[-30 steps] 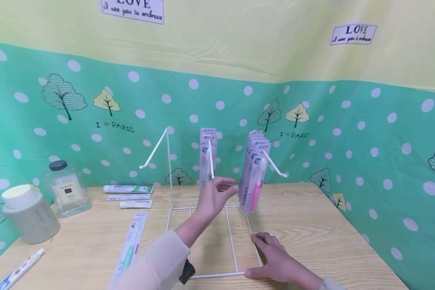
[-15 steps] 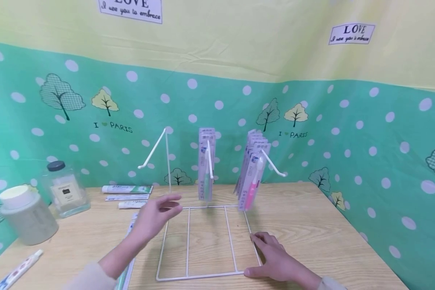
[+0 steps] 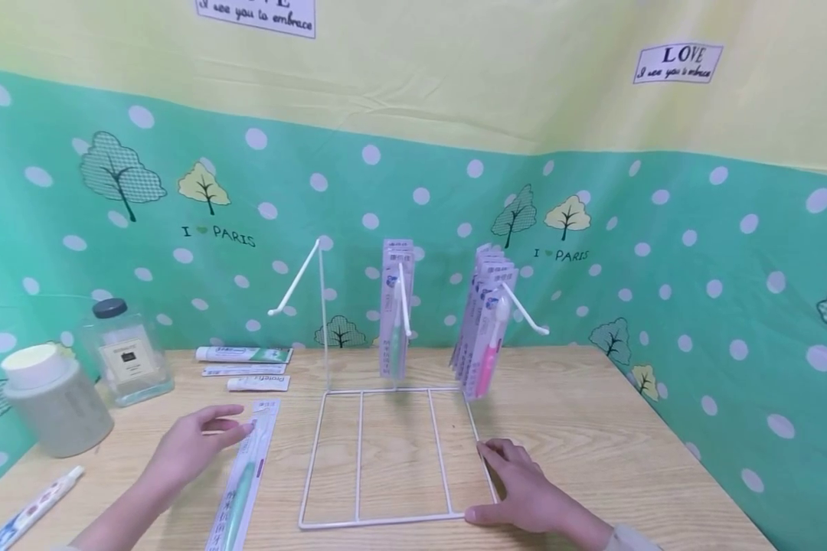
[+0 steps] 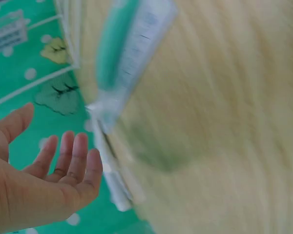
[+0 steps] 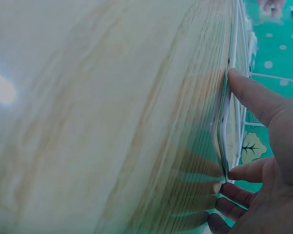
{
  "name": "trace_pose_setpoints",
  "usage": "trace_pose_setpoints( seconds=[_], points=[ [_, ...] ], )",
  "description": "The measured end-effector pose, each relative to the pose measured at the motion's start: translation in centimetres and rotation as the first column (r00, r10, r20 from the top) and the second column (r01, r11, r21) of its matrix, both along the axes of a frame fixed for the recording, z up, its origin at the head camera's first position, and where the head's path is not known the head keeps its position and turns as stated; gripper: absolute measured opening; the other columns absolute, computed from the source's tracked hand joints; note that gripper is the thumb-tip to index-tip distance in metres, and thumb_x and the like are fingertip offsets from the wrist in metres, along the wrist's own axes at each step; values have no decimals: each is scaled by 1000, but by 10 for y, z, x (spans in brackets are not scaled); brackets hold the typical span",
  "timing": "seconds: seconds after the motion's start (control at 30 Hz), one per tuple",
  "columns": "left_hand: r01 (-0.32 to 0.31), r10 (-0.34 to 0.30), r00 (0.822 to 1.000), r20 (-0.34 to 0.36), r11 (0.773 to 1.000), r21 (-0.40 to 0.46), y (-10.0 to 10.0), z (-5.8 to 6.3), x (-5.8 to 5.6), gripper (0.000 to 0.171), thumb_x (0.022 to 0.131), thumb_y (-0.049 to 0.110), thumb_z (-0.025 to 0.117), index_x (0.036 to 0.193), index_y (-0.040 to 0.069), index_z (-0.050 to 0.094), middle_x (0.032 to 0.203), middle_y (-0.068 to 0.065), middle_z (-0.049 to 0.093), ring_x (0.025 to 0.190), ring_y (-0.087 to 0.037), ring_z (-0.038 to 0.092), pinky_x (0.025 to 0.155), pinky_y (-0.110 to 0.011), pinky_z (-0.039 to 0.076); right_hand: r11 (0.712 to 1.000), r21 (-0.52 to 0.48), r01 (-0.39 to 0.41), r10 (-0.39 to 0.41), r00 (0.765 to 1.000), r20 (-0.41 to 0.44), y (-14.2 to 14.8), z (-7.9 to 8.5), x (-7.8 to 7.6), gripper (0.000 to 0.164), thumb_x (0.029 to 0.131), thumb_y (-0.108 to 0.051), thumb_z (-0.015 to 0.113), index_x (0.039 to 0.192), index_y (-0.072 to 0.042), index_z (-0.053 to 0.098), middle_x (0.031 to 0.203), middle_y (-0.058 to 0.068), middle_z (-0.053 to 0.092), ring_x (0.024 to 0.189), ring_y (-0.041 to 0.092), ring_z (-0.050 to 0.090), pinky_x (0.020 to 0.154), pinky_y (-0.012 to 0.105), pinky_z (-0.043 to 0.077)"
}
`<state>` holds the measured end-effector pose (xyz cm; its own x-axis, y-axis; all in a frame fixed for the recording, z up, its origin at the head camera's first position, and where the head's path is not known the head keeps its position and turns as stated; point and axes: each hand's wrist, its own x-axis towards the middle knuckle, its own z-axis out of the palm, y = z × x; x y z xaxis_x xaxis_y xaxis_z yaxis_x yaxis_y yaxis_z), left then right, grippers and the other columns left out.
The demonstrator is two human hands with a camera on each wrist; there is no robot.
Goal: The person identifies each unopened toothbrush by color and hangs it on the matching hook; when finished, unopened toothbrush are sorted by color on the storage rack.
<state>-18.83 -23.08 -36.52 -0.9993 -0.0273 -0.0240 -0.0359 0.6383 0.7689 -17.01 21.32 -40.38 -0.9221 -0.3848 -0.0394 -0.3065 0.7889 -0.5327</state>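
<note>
My left hand (image 3: 196,444) is held just beside the top of a packaged toothbrush (image 3: 243,486) with a green handle, lying on the table. Its fingers are loosely bent; the left wrist view shows the hand (image 4: 53,175) holding nothing, with the blurred toothbrush pack (image 4: 129,53) apart from it. My right hand (image 3: 520,490) grips the near right corner of a white wire display rack (image 3: 386,523), thumb on the front bar and fingers at the side bar. Packaged toothbrushes hang from the rack's middle hook (image 3: 404,306) and right hook (image 3: 525,312). The left hook (image 3: 292,279) is bare.
Toothpaste tubes (image 3: 244,355) and a narrow box lie at the back left. A clear bottle (image 3: 132,363) with a black cap and a grey jar (image 3: 58,405) stand further left. Another tube-like item (image 3: 37,509) lies near left. A patterned cloth (image 3: 358,184) hangs behind the table.
My left hand has come away from the middle hook, leftward and down to the toothbrush pack on the table. The right hand has kept its place on the rack corner.
</note>
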Motion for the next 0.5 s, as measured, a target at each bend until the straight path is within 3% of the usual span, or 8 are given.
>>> trace_pose_setpoints(
  seconds=[0.17, 0.27, 0.37, 0.5],
  points=[
    [20, -15, 994, 105, 999, -40, -12, -14, -5, 77, 79, 50, 63, 128, -6, 43, 104, -16, 60, 95, -32, 56, 76, -46, 46, 1000, -1, 1, -1, 1000, 2, 0, 0, 0, 99, 70, -60, 66, 139, 1, 31, 138, 19, 29, 124, 41, 26, 93, 63, 29],
    [55, -42, 989, 143, 995, -83, -12, -19, -9, 80, 77, 51, 64, 124, -10, 45, 105, -23, 59, 96, -38, 55, 77, -49, 46, 1000, 0, 1, -1, 1000, 1, 0, 0, 0, 99, 70, -60, 66, 139, 1, 31, 138, 19, 29, 124, 41, 26, 93, 63, 29],
    [88, -63, 987, 147, 982, -166, -10, -22, -12, 81, 76, 54, 63, 119, -13, 48, 109, -30, 55, 100, -46, 51, 79, -52, 44, 1000, -2, 1, -1, 1000, 1, 0, 0, 0, 99, 70, -60, 66, 139, 1, 31, 138, 19, 29, 124, 41, 26, 94, 63, 29],
    [85, -51, 989, 141, 964, -253, -6, -24, -15, 86, 71, 60, 64, 112, -14, 53, 108, -32, 54, 100, -49, 49, 79, -53, 44, 1000, -5, 4, -3, 1000, 5, -1, 0, 0, 99, 69, -59, 67, 139, 1, 31, 138, 19, 29, 124, 41, 26, 94, 63, 28]
  ],
)
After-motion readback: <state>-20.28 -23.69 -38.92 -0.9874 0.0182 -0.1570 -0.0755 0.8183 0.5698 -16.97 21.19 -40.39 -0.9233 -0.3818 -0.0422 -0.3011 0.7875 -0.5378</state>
